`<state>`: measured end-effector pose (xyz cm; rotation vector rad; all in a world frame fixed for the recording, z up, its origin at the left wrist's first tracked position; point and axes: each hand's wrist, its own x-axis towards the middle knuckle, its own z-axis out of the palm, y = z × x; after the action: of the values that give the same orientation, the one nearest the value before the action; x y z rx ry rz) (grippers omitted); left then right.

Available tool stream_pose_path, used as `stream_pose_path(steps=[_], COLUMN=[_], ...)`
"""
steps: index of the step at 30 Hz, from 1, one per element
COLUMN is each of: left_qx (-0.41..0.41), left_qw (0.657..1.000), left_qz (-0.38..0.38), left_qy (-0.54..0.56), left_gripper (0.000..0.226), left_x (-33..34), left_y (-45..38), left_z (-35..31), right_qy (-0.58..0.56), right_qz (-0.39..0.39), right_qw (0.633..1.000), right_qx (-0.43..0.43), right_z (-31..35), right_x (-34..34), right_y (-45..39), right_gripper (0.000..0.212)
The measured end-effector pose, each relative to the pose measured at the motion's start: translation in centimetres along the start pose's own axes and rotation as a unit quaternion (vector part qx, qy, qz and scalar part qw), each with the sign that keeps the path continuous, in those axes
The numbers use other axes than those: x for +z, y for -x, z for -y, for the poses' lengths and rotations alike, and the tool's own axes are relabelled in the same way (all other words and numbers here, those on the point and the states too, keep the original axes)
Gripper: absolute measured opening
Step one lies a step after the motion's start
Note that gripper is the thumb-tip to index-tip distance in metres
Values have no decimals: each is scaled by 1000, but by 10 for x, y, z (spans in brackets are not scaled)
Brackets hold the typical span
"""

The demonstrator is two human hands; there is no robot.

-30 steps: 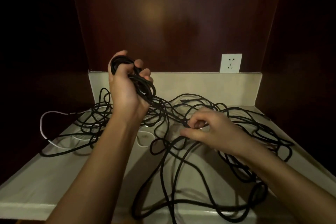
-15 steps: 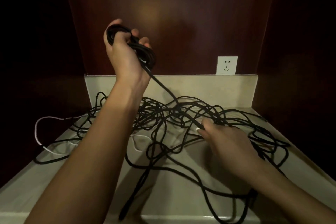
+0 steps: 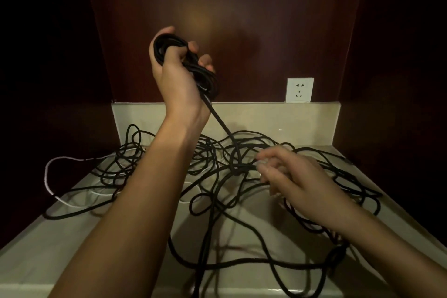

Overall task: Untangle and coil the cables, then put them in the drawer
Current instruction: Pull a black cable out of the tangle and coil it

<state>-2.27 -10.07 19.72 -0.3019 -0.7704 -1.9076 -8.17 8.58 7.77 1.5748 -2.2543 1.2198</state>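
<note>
Two hands are seen over a pale stone counter (image 3: pixel 60 244) set in a dark wooden alcove, where a loose tangle of thin black cable (image 3: pixel 217 176) is spread, with a thin white cable (image 3: pixel 60 159) looped at its left edge. The left hand (image 3: pixel 176 75) is raised well above the counter, and a small coil of black cable (image 3: pixel 193 65) is gripped in its curled fingers. From that coil a single taut strand (image 3: pixel 222 126) is drawn down and to the right into the knot at the middle of the tangle. The right hand (image 3: pixel 295 176) is held low, just beside that knot; its fingers are bent, but blur hides whether a strand is pinched. The strand's long axis runs steeply from coil to knot, so the right hand is judged the nearer one for freeing it. A white wall socket (image 3: pixel 299 90) is fixed behind. No drawer is visible.
</note>
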Motion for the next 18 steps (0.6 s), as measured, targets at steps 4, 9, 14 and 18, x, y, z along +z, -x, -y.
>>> stream_pose_path(steps=[4,9,14,18], left_qx=[-5,-36,-39,-37], left_qw=[1000,998,995,989], left_qz=[14,46,68,96], left_qy=[-6,-17,-54,-106], left_gripper=[29,28,29,31], left_x=[-1,-2,-7,-11], left_y=[4,12,14,26], left_z=[-1,1,1,11], right_qy=[60,93,-28,-102], right_qz=[-72,109,108,73], right_qw=[994,990,993,990], right_qx=[-56,17,41,61], right_z=[3,-4,-2,6], right_x=[-4,-19,-9,0], right_y=[-4,-41,-53,-57], right_gripper=[33,31,19,16])
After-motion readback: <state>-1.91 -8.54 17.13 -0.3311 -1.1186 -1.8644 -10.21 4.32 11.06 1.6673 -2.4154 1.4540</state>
